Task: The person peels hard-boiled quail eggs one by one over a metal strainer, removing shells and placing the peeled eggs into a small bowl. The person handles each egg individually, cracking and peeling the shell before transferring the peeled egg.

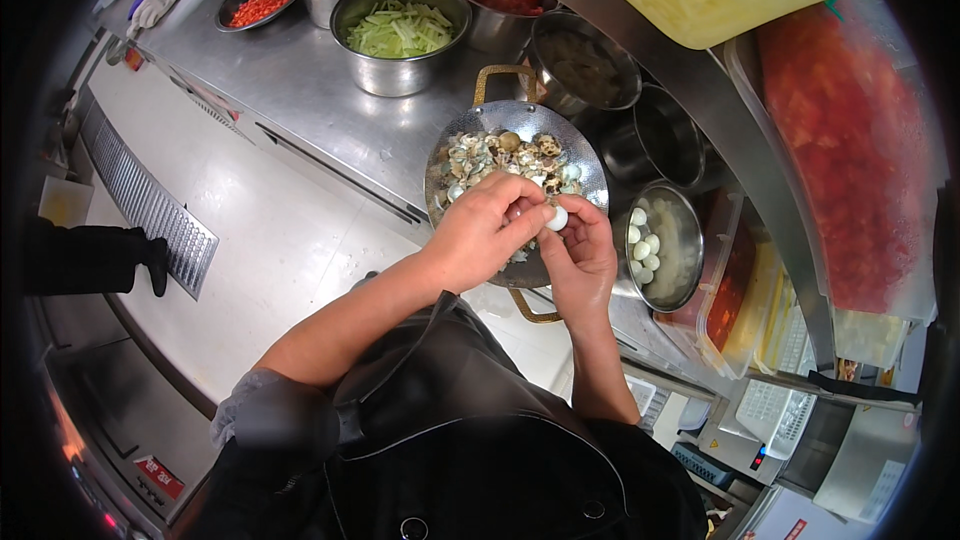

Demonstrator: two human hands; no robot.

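Note:
A small white quail egg [557,218] sits between the fingertips of both hands. My left hand [487,229] pinches it from the left with thumb and fingers, and my right hand [583,251] holds it from the right. Below them is a hammered metal wok [592,165] with two brass-coloured handles, full of broken speckled shells [480,154]. Among the shells lie a few whole quail eggs [549,145], speckled or brown. Right of the wok, a steel bowl [694,270] contains several peeled white eggs [643,250] in cloudy liquid. My hands hide part of the wok's contents.
Across the steel counter [300,82] stand a pot of green vegetable strips [401,71], a dish of chopped red pepper [259,7] and other metal pots. A shelf edge [697,82] overhangs at right, bearing bagged food [840,165]. Someone's black shoe [156,266] shows by a floor grate [150,195].

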